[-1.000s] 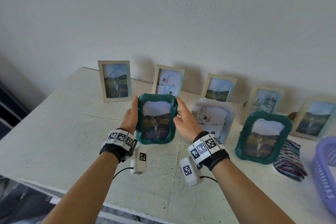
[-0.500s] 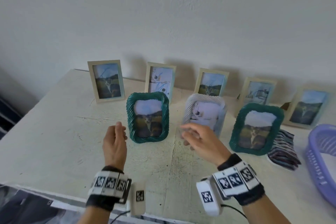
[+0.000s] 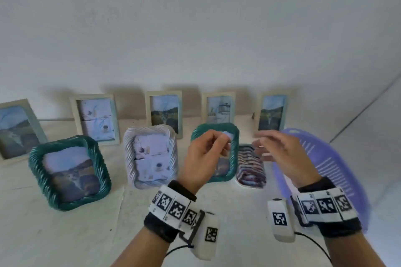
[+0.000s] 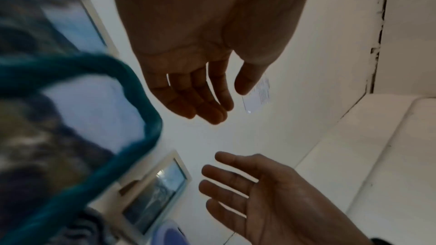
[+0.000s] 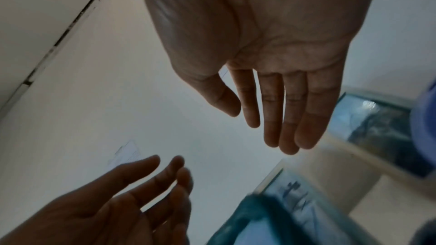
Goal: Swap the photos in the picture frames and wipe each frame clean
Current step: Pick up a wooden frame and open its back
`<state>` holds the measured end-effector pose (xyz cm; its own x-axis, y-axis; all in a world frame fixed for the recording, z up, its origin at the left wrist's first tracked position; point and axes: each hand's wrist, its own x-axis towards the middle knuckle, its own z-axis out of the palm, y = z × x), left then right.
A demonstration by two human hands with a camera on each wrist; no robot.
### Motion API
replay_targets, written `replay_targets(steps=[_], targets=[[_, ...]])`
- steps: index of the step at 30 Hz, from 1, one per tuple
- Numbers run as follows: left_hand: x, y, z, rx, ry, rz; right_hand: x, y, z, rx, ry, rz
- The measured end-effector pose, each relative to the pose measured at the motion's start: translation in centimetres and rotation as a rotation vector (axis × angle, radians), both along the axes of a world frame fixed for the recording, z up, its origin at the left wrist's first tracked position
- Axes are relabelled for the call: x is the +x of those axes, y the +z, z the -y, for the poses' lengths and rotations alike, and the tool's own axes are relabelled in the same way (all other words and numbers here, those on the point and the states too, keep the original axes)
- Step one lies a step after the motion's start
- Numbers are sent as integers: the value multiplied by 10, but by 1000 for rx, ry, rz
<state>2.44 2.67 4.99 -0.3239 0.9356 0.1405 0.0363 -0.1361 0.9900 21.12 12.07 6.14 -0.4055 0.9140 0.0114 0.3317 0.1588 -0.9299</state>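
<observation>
You get soft, even daylight in the head view, and the frames along the wall (image 3: 195, 39) throw faint shadows up it. Your right hand (image 3: 284, 154) smears with motion blur at the fingertips, and the purple basket (image 3: 338, 171) beyond them bows at the edge (wide-angle stretch). From the wrists, your palms sit dim against the bright wall, and the green frame (image 4: 141, 103) beside the left hand (image 4: 188, 59) fingers is badly blurred

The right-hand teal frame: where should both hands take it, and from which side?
Take the right-hand teal frame by its two long side rails, one open hand from each side. It stands upright, facing forward, so both ridged edges are exposed, though the striped cloth sits close on its right.
</observation>
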Motion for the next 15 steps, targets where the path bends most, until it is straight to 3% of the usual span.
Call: replay_targets(steps=[4,8,15], targets=[[56,7,-91,-62,-83,19,36,14,-64,-9,-170,-52],[89,-6,-173,-225,27,62,54,5,-140,-119,-278,-39],[112,-13,-245,-482,120,-90,54,-25,-232,-322,-258,81]])
